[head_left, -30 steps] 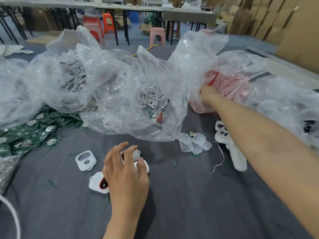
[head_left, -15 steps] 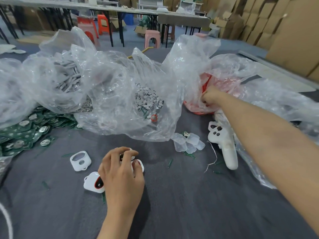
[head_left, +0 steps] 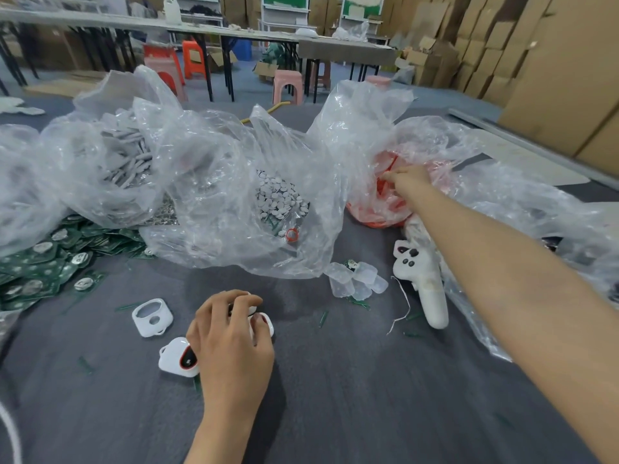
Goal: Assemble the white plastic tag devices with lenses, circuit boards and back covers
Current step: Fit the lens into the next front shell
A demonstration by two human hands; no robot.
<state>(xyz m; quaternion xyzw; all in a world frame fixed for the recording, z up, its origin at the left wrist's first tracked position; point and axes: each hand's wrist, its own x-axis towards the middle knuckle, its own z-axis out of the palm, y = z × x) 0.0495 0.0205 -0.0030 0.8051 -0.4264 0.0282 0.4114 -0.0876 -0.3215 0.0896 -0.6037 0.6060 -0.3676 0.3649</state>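
Left grip (head_left: 231,339) clasps a white plastic tag shell (head_left: 264,324), ready for the red plastic piece (head_left: 388,167) right grip (head_left: 407,180) pinches in the clear bag (head_left: 361,128).

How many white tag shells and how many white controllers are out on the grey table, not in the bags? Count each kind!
Empty white shell: 1
White shell with red-rimmed lens: 1
White piece gripped by the left hand: at least 1
White controller: 1
Total: at least 4
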